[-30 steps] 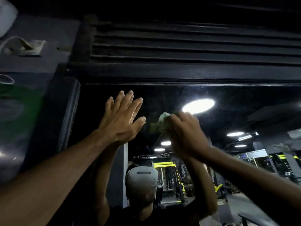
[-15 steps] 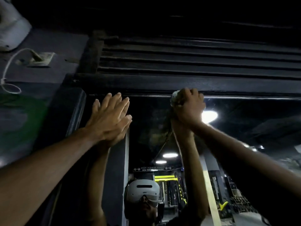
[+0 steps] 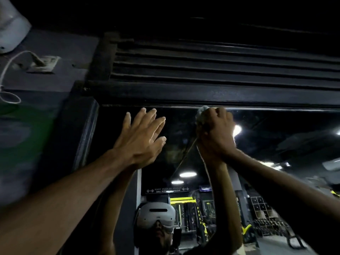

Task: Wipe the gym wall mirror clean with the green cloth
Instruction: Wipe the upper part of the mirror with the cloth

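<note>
The right hand (image 3: 216, 133) grasps the cloth (image 3: 202, 115) at the top edge of the mirror (image 3: 276, 137). The left hand (image 3: 141, 138), fingers straight, lies flat on the mirror near its top left corner.

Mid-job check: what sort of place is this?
Almost certainly a gym. The wall mirror reflects yellow-framed exercise racks, a sign with dumbbell icons and cubby lockers. The right hand grips the green cloth at the mirror's top edge.
</note>
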Demonstrator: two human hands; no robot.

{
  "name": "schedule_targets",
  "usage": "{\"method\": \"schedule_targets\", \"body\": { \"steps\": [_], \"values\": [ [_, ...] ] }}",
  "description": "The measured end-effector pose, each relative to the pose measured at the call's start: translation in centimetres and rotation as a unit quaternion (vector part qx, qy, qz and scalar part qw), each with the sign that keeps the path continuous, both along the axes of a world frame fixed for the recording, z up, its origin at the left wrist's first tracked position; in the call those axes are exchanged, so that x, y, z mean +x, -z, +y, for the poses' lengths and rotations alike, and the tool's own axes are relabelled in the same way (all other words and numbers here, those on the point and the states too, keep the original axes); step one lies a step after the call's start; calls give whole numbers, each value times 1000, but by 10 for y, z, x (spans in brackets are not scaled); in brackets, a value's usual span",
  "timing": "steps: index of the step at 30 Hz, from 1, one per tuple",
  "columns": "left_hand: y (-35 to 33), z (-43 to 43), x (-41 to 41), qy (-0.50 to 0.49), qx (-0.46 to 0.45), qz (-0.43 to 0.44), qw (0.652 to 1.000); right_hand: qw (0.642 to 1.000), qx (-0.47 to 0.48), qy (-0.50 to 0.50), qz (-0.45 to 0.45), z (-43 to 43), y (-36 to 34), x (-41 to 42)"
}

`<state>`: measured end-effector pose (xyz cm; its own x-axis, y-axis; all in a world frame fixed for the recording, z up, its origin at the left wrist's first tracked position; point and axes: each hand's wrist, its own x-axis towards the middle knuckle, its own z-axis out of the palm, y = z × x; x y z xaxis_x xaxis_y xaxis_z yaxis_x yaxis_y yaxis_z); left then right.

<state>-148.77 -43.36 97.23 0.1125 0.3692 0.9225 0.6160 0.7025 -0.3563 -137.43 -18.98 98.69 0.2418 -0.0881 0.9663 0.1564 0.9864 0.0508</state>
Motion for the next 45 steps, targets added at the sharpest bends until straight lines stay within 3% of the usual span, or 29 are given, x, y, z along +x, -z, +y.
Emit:
{"method": "schedule_targets", "body": {
  "steps": [2,6,8,11,13,15,17,18,22,24,26,29,31,33,36,39,41,45],
  "values": [
    [-1,1,-3,6,7,4,1000,999,19,26,-34,18,-6,16],
    [2,-4,-1,34,15,-5,999,972,-218,-27,79,20,-29,24],
    [4,-12,-3,24,22,4,999,983,-174,-25,61,-17,-20,3],
    [5,-34,-12,-1,37,2,999,998,55,-21,-34,-47,12,-18],
    [9,-44,-15,-16,36,-5,999,988,132,7,-79,-42,15,-12],
    [14,-46,-17,-19,34,-11,999,997,67,17,-43,-36,-6,-4],
    [17,-45,-18,-14,33,-13,999,998,-56,-20,-5,-45,-14,-9],
    [19,-46,-20,-11,33,-15,999,997,-69,-43,-2,-58,-4,-15],
    [31,-45,-21,-2,31,-23,999,986,126,-47,-102,-84,95,-29],
    [40,-45,-19,4,29,-22,999,973,176,0,-146,-68,95,-12],
    [47,-45,-19,19,28,-24,999,988,112,34,-99,-51,54,-2],
    [61,-47,-22,39,12,-33,999,999,-23,-10,-20,-53,39,-10],
    [73,-48,-25,46,2,-34,998,999,16,-26,-34,-77,91,-28],
    [86,-49,-26,50,-6,-36,998,990,86,-11,-109,-84,147,-26],
    [101,-50,-26,47,-11,-36,998,972,149,82,-160,-50,151,2],
    [117,-49,-26,49,-15,-39,998,997,-15,42,-57,-25,123,14],
    [130,-49,-25,49,-15,-40,998,995,-99,-3,-16,-51,148,-3],
    [151,-49,-20,39,-19,-48,998,983,68,8,-169,-79,223,-12]
  ]
}}
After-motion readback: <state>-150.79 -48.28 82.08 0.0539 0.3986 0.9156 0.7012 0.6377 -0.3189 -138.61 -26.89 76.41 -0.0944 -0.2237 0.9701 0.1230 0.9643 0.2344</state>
